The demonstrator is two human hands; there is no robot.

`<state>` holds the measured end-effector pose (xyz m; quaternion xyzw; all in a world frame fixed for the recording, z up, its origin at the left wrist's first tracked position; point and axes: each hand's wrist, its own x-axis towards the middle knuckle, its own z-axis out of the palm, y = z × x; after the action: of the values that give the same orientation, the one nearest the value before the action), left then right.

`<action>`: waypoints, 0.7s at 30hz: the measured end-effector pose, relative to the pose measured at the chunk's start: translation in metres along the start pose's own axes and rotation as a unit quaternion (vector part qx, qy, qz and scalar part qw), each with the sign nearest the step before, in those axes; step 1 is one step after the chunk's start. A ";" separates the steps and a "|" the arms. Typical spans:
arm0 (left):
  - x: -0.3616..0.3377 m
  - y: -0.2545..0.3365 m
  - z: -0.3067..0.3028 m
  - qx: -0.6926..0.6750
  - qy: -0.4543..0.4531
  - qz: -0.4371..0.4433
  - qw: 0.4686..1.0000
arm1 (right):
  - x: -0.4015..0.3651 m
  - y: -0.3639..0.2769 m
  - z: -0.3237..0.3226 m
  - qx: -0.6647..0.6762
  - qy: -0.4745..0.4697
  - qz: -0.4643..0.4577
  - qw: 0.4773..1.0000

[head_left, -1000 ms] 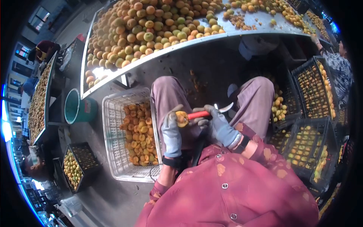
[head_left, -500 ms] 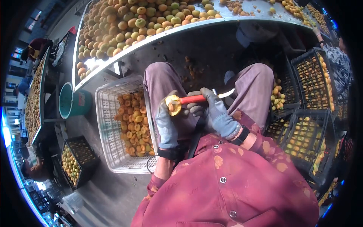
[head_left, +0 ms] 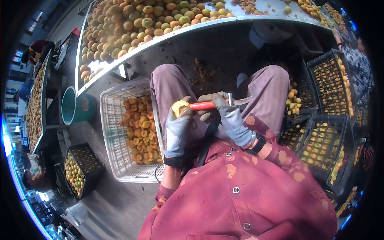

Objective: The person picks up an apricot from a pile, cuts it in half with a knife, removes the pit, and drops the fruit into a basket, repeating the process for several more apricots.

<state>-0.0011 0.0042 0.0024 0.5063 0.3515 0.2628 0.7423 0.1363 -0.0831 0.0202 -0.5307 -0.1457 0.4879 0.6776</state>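
Observation:
Above my lap, my left hand (head_left: 178,127), in a grey glove, has its fingers wrapped round a cut yellow fruit (head_left: 179,107). My right hand (head_left: 226,114), also gloved, grips the red handle of a knife (head_left: 203,105). The handle's left end touches the fruit, while the curved blade points right, over my right knee. Left of my legs stands a white plastic basket (head_left: 113,138), holding many halved orange fruits (head_left: 143,130). Whole fruits (head_left: 149,22) cover much of the metal-edged table in front of me.
A teal bucket (head_left: 85,106) stands left of the basket, with a black crate (head_left: 85,162) of fruit below it. More black crates (head_left: 325,140) of fruit stand on the right. A white bucket (head_left: 269,34) sits under the table. Other people are at both sides.
The fruit has turned in my left hand, which has tilted slightly. My right hand has rotated on the handle, and the blade has moved slightly right and now looks darker.

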 end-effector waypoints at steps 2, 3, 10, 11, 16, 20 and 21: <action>0.000 0.000 0.002 -0.001 0.005 0.003 1.000 | -0.002 -0.004 0.001 0.014 0.001 0.003 1.000; 0.001 -0.003 0.002 0.007 0.010 0.021 1.000 | -0.003 -0.007 0.001 0.027 0.004 0.012 1.000; -0.004 -0.002 0.006 0.058 0.033 0.094 0.993 | -0.004 -0.014 -0.001 0.005 0.036 0.015 0.999; -0.003 -0.003 0.006 0.058 0.033 0.094 0.993 | -0.005 -0.015 -0.001 0.005 0.036 0.015 0.999; -0.007 0.002 0.000 -0.065 0.034 0.000 0.997 | 0.004 -0.023 -0.018 0.125 -0.017 -0.101 0.987; -0.005 0.006 -0.004 -0.010 0.024 0.072 0.997 | 0.004 -0.072 -0.016 -0.256 -0.043 -0.160 0.952; -0.007 0.010 -0.002 -0.010 0.022 0.071 0.997 | -0.001 -0.077 -0.001 -0.244 -0.043 -0.073 0.966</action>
<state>-0.0073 0.0035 0.0133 0.5163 0.3285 0.3298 0.7189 0.1753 -0.0809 0.0865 -0.6467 -0.3274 0.4092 0.5542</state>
